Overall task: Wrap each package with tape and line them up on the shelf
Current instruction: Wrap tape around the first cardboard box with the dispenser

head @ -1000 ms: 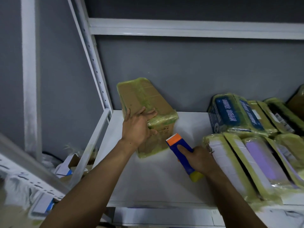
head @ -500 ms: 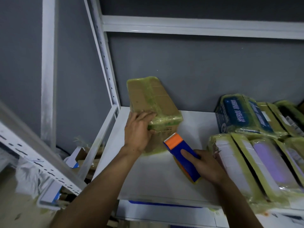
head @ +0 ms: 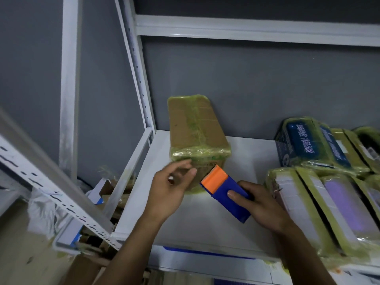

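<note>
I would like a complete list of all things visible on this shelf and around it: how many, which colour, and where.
brown package: one, brown cardboard under yellow-green tape, left part of the shelf board
blue package: one, blue under yellow-green tape, back right
wrapped packages: several, white and purple under yellow-green tape, row at front right, cut off by the picture edge
tape dispenser: one, blue with orange toothed end, in the right hand
shelf board: one, white, under the packages
shelf frame: one, white metal, posts at left, beam above
wall: one, grey, behind
cardboard scraps: several, brown and white, lower left
left hand: one, before the brown package, fingers relaxed
right hand: one, grips the tape dispenser
</note>
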### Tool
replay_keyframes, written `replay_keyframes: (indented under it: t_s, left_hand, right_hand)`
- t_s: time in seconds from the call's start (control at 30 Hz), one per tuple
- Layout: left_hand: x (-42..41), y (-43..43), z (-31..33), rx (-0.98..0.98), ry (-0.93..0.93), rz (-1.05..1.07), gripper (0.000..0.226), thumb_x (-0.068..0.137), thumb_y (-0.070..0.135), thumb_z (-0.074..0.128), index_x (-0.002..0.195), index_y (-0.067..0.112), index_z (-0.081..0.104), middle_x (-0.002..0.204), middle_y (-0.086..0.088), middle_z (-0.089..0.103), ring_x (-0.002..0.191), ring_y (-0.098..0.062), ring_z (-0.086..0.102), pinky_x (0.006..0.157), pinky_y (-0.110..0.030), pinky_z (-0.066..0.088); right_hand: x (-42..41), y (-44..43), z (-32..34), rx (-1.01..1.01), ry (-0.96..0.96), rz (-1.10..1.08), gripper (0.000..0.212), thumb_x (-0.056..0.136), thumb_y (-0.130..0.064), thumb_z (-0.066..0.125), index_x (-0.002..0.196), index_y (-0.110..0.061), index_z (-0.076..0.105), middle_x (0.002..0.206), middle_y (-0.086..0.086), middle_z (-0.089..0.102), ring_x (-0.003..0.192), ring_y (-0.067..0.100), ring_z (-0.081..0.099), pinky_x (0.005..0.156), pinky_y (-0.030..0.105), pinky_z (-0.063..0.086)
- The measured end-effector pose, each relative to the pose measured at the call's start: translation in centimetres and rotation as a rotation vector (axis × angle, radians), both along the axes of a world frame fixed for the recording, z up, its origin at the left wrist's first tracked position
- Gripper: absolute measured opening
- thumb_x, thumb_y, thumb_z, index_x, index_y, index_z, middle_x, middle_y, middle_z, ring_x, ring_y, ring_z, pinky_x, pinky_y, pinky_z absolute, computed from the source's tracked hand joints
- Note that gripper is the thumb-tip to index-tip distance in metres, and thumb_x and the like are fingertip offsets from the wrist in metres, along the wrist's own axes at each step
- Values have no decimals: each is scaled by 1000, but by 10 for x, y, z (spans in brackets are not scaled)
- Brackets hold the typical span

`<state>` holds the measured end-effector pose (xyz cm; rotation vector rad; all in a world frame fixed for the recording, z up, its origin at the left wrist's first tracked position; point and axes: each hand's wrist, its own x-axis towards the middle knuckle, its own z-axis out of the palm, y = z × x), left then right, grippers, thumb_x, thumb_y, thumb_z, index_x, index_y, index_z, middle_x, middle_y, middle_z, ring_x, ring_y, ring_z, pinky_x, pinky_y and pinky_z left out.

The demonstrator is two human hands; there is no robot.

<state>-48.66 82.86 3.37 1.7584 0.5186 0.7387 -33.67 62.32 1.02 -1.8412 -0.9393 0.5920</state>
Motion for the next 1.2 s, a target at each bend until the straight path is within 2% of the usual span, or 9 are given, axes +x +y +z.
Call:
replay_keyframes:
  t_s: [0.1,0.2,0.33,0.43,0.53,0.63,0.8,1.03,1.2]
  left_hand:
    - [-5,-7,0,-294,48,-128,33,74,60,70,101,43,79,105,16,76,99,1,68,79,-14,51]
    - [-7,-5,-3,-351,58,-160,40,76,63,67,105,37,79,106,9,77,101,-9,71,86,-29,52]
    - [-8,-3,-7,-330,74,-95,41,72,63,71,107,42,77,110,18,74,106,1,67,88,-26,54]
    - [-9,-3,-7,-415,130,-141,43,70,63,73,106,41,78,109,18,75,103,0,69,80,-21,54]
    - [-10,-3,-5,-409,173,-130,25,72,56,76,96,48,78,102,17,77,97,2,70,75,-16,52]
    - [-9,-3,-4,-406,128,-147,18,80,38,80,98,43,79,99,9,78,95,-3,71,72,-16,53]
    - [-9,0,-1,-520,2,-137,30,72,35,82,101,31,81,103,-1,77,100,-14,73,79,-21,57]
    - [-11,8,-4,-285,95,-88,23,80,20,83,102,26,81,93,6,78,91,-11,74,79,-18,57]
    - [-13,15,-3,-237,172,-118,19,81,13,82,100,18,81,89,8,79,85,-7,74,72,-14,54]
  right_hand:
    - [-2,2,-3,31,18,28,34,91,-50,63,87,-16,67,82,2,70,72,17,68,64,20,48]
    - [-5,3,-5,57,50,58,43,88,-55,65,90,-11,68,85,6,71,75,20,70,65,23,51]
    - [-8,3,-7,56,45,85,47,84,-60,64,92,-13,70,90,5,74,78,18,72,68,27,53]
    - [-11,3,-8,77,44,91,40,87,-55,64,89,-15,69,86,2,73,74,14,70,66,19,49]
    - [-12,5,-9,72,52,103,36,87,-54,64,90,-18,69,86,-1,73,74,11,70,66,17,48]
    - [-12,6,-8,71,58,103,34,88,-54,64,90,-20,69,87,-2,73,76,11,70,66,16,49]
    - [-11,7,-7,62,50,105,34,88,-55,64,91,-21,69,89,-1,74,78,16,71,67,19,51]
    - [-9,6,-6,18,-4,104,46,86,-61,65,94,-16,70,88,2,72,77,18,70,66,23,52]
    - [-9,11,0,-47,-76,79,29,91,-53,69,89,-24,68,83,-5,71,72,14,69,64,21,49]
